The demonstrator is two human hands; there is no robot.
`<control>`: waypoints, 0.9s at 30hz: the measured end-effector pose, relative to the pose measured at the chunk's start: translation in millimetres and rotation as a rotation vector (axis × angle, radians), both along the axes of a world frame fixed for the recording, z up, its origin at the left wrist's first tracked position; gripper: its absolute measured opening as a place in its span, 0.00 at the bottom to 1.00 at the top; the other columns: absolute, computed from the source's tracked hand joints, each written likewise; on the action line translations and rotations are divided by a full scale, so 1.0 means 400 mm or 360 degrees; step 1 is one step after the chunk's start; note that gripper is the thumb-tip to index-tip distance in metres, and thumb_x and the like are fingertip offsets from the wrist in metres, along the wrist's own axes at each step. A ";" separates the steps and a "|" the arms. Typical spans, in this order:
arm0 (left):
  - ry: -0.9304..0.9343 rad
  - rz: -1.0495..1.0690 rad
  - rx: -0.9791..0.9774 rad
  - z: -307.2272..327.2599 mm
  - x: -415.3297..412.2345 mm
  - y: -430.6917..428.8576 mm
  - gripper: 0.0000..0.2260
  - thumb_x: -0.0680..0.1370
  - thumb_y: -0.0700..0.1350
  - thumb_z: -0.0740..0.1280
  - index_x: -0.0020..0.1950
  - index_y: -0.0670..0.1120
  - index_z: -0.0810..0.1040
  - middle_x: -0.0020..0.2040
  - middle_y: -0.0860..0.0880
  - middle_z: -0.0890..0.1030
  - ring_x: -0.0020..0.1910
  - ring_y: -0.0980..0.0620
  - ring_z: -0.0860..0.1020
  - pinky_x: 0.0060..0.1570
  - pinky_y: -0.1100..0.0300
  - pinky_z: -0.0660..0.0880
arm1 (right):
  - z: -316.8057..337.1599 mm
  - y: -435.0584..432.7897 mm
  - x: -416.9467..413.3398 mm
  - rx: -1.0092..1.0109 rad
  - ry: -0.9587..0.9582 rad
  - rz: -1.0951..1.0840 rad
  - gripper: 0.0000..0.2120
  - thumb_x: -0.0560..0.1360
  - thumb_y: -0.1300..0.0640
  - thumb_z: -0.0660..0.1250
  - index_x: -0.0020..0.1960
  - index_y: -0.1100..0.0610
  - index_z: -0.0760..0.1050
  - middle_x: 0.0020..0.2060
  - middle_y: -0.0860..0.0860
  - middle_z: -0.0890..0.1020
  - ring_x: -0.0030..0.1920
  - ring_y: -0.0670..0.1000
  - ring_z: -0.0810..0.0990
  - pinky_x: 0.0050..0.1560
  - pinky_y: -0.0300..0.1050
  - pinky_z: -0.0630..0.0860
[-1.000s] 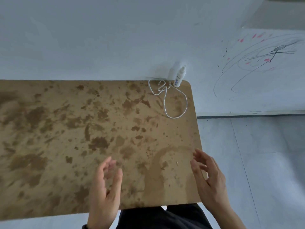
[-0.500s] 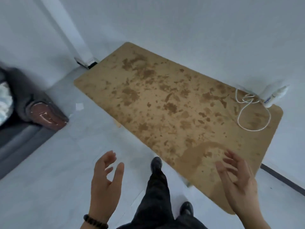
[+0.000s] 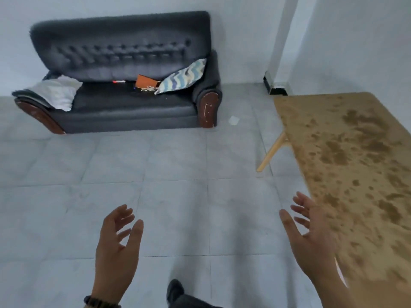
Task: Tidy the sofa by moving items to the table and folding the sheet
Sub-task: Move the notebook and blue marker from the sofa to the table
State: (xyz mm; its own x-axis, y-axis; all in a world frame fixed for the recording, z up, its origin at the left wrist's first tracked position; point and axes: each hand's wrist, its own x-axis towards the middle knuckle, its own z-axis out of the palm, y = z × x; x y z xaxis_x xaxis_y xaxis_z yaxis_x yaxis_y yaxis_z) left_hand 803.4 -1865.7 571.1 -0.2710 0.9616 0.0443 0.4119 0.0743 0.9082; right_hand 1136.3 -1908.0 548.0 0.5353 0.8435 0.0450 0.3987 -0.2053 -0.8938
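A dark grey sofa (image 3: 124,103) stands against the far wall. A crumpled white sheet (image 3: 56,92) hangs over its left arm. On the seat lie an orange flat item (image 3: 145,82), a tangled pale cord (image 3: 149,88), a small red and white object (image 3: 119,81) and a blue zigzag cushion (image 3: 182,76). The stained brown table (image 3: 355,156) is at the right. My left hand (image 3: 116,250) and my right hand (image 3: 311,234) hover low in front of me with spread fingers, holding nothing; the right one is beside the table's near edge.
Grey floor tiles stretch between me and the sofa. A small white scrap (image 3: 233,120) lies on the floor by the sofa's right arm. A wall column (image 3: 279,45) stands behind the table, and a slanted wooden table leg (image 3: 272,152) juts out. My shoe (image 3: 175,290) shows below.
My view has swung left from the table to the sofa. The cable and spray bottle on the table have left the view. Both hands stay open.
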 end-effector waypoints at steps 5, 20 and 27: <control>-0.0040 0.0213 -0.0056 -0.047 -0.274 0.094 0.17 0.77 0.42 0.67 0.63 0.54 0.70 0.59 0.56 0.78 0.54 0.65 0.77 0.43 0.78 0.72 | -0.025 0.214 -0.289 -0.0048 -0.0061 0.0311 0.24 0.72 0.46 0.68 0.67 0.45 0.69 0.59 0.40 0.76 0.57 0.37 0.76 0.50 0.33 0.76; 0.0096 0.0121 -0.0178 -0.151 -0.541 0.716 0.17 0.77 0.41 0.68 0.64 0.50 0.71 0.59 0.55 0.78 0.56 0.62 0.77 0.45 0.76 0.73 | -0.170 0.797 -0.618 -0.0258 0.0006 0.0430 0.22 0.74 0.50 0.69 0.66 0.42 0.68 0.60 0.40 0.76 0.58 0.42 0.77 0.56 0.42 0.76; 0.0149 0.0156 -0.0126 -0.078 -0.585 1.203 0.17 0.77 0.42 0.68 0.64 0.52 0.71 0.59 0.57 0.77 0.57 0.60 0.77 0.46 0.75 0.74 | -0.134 1.351 -0.686 -0.0237 -0.0004 0.0586 0.19 0.77 0.51 0.67 0.65 0.40 0.67 0.60 0.41 0.75 0.57 0.34 0.74 0.53 0.33 0.73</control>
